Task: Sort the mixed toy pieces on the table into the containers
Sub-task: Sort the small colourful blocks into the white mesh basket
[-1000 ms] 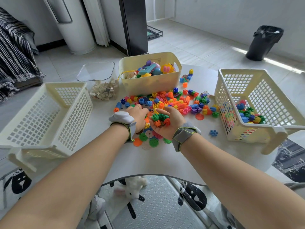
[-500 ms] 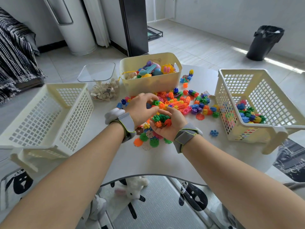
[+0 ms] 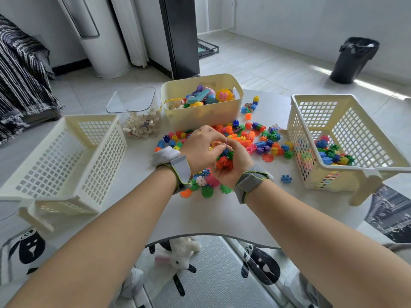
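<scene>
Home living room, pale tiled floor [image 3: 266, 63], striped fringed throw [image 3: 20, 74] at left, white tower air conditioner [image 3: 102, 36], lined black waste bin [image 3: 353, 58], plush rabbit [image 3: 180, 254] on a cartoon-print mat [image 3: 31, 247] below the white tabletop [image 3: 138, 196].

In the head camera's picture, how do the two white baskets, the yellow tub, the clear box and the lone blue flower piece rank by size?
1. left white basket and right white basket, tied: they look alike
2. yellow tub
3. clear box
4. lone blue flower piece, by far the smallest

One wide-angle head-worn camera looks forward and down, close over the white table [image 3: 213, 216].
</scene>
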Demonstrator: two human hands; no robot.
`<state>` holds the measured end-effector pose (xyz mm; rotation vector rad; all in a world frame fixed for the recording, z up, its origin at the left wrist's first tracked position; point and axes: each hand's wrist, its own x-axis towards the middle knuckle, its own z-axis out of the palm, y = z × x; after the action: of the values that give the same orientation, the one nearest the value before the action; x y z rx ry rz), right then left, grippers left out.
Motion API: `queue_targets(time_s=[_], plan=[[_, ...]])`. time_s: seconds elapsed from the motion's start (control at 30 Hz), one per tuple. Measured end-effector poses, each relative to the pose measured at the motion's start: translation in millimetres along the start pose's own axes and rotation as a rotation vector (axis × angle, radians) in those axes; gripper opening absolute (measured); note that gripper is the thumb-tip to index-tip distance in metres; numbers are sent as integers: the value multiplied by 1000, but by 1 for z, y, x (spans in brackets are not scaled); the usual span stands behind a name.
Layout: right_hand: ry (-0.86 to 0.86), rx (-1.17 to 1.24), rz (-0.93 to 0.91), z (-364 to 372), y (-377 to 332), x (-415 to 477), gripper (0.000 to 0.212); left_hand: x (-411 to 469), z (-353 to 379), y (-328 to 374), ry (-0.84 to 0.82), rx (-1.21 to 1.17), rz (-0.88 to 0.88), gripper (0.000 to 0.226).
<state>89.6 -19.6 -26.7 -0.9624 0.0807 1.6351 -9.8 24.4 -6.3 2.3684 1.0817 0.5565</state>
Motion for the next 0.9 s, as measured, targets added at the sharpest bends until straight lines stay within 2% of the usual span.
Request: queue_targets(time_s=[0.13, 0.2, 0.37, 0.57, 0.73, 0.8, 0.9], plan=[[71, -30, -28, 0, -11, -2, 20, 0, 4, 5, 31, 50, 17, 23], [47, -53, -36, 3, -22, -11, 21, 3, 3, 12, 93, 29, 30, 23], [39, -281, -69, 7, -63, -32, 29, 20, 2, 47, 141, -46, 47, 22], [136, -485, -329, -12, -120, -60, 27, 44, 11, 96, 106, -132, 97, 27], [469, -1054, -624, -49, -162, -82, 23, 58, 42, 122, -91, 13, 206, 28], [576, -1260, -641, -64, -172, -83, 20, 58, 55, 132, -166, 82, 258, 34], [637, -1487, -624, -80, -175, -80, 35, 60, 68, 141, -201, 142, 273, 37]])
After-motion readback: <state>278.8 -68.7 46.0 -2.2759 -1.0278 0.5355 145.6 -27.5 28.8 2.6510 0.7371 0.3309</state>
